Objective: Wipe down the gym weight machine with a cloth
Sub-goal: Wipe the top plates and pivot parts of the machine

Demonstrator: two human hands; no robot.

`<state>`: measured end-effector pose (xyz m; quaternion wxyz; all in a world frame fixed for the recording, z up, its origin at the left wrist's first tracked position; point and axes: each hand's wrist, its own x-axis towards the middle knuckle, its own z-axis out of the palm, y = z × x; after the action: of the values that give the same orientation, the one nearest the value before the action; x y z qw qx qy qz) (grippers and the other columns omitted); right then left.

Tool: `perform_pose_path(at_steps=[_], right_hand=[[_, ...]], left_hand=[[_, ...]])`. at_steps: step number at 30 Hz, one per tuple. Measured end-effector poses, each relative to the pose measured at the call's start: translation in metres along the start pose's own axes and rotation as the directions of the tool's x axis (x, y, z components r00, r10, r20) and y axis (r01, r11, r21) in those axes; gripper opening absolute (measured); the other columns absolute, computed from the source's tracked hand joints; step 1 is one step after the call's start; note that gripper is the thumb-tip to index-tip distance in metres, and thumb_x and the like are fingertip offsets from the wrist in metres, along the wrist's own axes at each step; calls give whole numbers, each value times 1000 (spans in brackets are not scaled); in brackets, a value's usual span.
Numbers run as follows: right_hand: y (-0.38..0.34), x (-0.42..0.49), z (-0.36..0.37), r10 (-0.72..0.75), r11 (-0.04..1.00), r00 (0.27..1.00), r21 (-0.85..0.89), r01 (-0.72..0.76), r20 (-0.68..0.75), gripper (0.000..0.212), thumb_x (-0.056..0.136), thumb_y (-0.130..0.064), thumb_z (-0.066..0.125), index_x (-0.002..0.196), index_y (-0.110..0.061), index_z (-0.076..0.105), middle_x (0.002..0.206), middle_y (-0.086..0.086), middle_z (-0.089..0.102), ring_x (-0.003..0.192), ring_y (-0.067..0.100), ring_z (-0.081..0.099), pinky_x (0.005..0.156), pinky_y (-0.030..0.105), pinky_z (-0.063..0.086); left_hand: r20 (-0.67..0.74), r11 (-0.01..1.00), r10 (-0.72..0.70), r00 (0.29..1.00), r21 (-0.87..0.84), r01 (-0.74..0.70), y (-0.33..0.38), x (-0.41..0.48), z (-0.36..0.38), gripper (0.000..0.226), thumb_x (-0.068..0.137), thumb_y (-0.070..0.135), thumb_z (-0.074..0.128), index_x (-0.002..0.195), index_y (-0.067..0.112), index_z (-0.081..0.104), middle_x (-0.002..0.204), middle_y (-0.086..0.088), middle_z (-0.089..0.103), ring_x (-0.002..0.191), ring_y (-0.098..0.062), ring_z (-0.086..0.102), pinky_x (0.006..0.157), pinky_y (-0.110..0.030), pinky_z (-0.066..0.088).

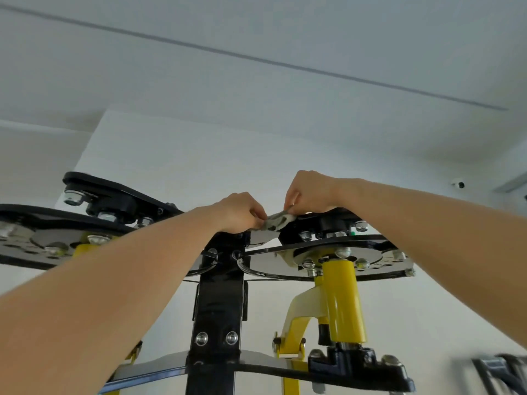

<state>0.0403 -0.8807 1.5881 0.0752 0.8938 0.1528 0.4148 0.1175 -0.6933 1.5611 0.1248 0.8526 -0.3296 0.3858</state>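
Note:
I look up at the top of a black and yellow weight machine [218, 297]. Both arms reach overhead to where its central black post meets two round black plates. A small grey cloth [276, 221] is stretched between my hands just above the post. My left hand [242, 212] pinches the cloth's left end with curled fingers. My right hand [309, 192] pinches its right end from above, over the black bracket of the right plate [353, 259]. Most of the cloth is hidden by my fingers.
The left plate [42, 238] with bolts and a black bracket juts out at the left. A yellow tube [343, 300] drops from the right plate. White wall and ceiling lie behind, with a small white camera [458, 184] at the far right.

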Motion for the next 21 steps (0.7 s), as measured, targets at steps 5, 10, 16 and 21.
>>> perform_pose_path(at_steps=[5,10,16,21], right_hand=[[21,-25,-23,75,996,997,48,-76,21,16,88,-21,74,103,-19,78,102,-7,70,103,14,62,97,31,50],[47,-49,-42,153,981,986,109,-160,69,17,88,-6,69,95,-21,75,100,0,74,90,16,70,80,27,57],[56,-65,-59,188,962,975,176,-208,121,15,90,-15,73,104,-19,78,95,-4,77,95,11,70,87,29,58],[46,-66,-59,160,981,980,90,-171,122,18,86,-32,78,100,-22,78,95,-9,76,95,8,68,83,25,55]], left_hand=[[-21,974,71,997,-214,-73,23,6,6,22,96,31,67,116,28,76,114,8,70,110,-13,60,95,-28,44],[-51,922,112,992,-368,-124,49,11,11,25,96,17,58,105,27,80,111,7,73,111,-15,62,103,-32,46],[-119,896,147,982,-405,-183,75,15,12,31,92,50,67,101,24,80,103,5,72,102,-15,62,86,-29,47],[-190,913,221,957,-305,-271,78,17,14,26,87,41,76,103,21,80,98,7,75,94,-8,66,82,-23,50]])
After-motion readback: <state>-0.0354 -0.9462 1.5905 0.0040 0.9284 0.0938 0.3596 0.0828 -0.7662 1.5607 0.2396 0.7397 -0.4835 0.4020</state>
